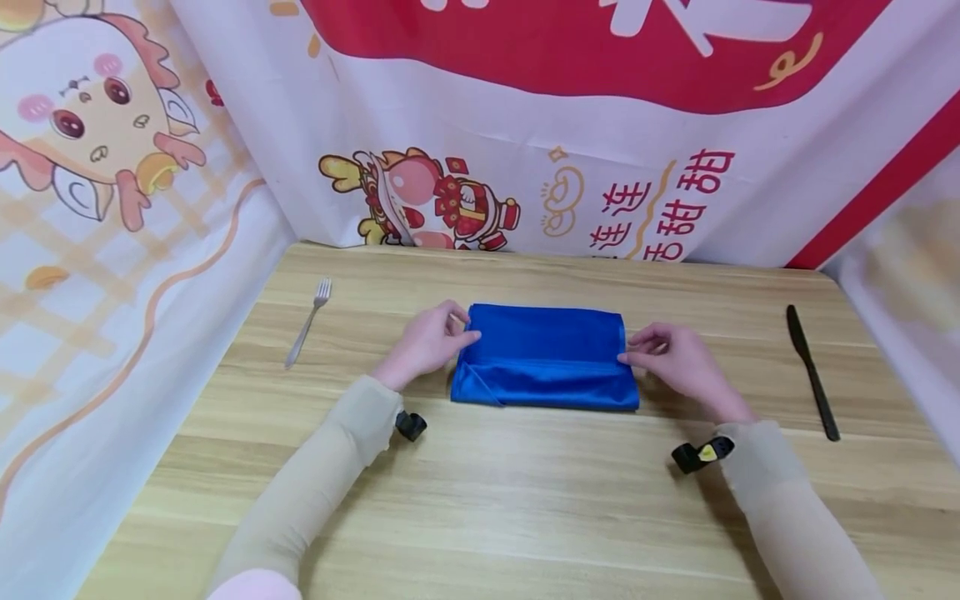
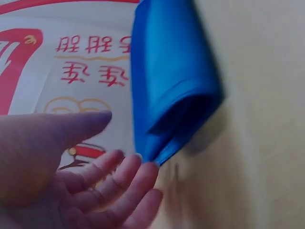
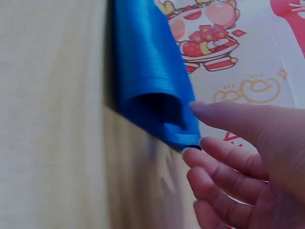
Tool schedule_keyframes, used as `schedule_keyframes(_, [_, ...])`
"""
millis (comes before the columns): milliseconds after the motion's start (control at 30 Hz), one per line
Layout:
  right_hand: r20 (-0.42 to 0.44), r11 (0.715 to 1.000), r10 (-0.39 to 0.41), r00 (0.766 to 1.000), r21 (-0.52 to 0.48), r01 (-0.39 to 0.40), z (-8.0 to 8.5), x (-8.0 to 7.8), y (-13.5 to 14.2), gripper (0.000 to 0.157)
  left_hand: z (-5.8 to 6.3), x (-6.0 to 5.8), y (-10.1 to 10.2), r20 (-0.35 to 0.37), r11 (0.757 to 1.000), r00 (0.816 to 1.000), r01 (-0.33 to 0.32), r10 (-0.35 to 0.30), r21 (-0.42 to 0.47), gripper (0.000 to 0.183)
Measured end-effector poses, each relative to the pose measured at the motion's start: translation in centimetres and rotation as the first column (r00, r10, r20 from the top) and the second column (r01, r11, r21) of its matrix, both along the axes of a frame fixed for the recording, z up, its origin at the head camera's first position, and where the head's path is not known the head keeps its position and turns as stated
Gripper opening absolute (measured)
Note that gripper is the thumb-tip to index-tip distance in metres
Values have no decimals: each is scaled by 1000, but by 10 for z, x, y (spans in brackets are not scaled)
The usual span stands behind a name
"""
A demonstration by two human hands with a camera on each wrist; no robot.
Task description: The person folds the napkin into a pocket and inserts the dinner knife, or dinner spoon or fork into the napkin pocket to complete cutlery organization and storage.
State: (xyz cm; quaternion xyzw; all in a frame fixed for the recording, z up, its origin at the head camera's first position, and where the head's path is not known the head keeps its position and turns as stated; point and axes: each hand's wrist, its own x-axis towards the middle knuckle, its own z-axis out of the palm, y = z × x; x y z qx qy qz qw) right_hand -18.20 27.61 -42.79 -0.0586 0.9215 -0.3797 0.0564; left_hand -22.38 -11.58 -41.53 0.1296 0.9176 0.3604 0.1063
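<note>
A blue cloth [image 1: 547, 335], folded into a flat rectangle with a loose fold along its near side, lies on the wooden table. At its left end is my left hand [image 1: 429, 343]; the left wrist view shows the thumb spread away from the cloth and the fingertips [image 2: 150, 171] right at its lower corner. My right hand [image 1: 678, 360] is at the opposite end. In the right wrist view its thumb tip meets the cloth's edge, and the relaxed fingers [image 3: 209, 162] lie close by the corner. Both wrist views look into the hollow of the folded layers.
A fork [image 1: 308, 322] lies left of the cloth, tines pointing away. Over on the right is a black knife [image 1: 812, 372]. The wooden table [image 1: 525, 500] ends at a printed curtain [image 1: 480, 108] at the back, with another printed sheet [image 1: 150, 275] along the left.
</note>
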Motion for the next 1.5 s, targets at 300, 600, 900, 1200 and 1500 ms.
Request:
schedule_keyframes(300, [1,1000,-19,1000,-23,19,17,-17,-7,52,10,-36,5,-98,991,988,123,-117,56,53])
schedule_keyframes(600, [14,997,73,997,31,-74,7,-41,-18,48,-6,-60,13,-39,980,980,193,-195,-40,55])
schedule_keyframes(900, [-12,991,98,995,91,-97,-2,-49,-24,45,-10,-65,18,-6,978,981,194,-195,-71,46])
schedule_keyframes(1200, [15,986,117,993,116,-118,-3,-60,-20,46,-4,-65,24,-16,963,973,227,-232,-143,30])
schedule_keyframes(1500, [18,986,137,990,94,-138,-3,-64,-20,41,-13,-63,23,-82,969,967,234,-240,-73,12])
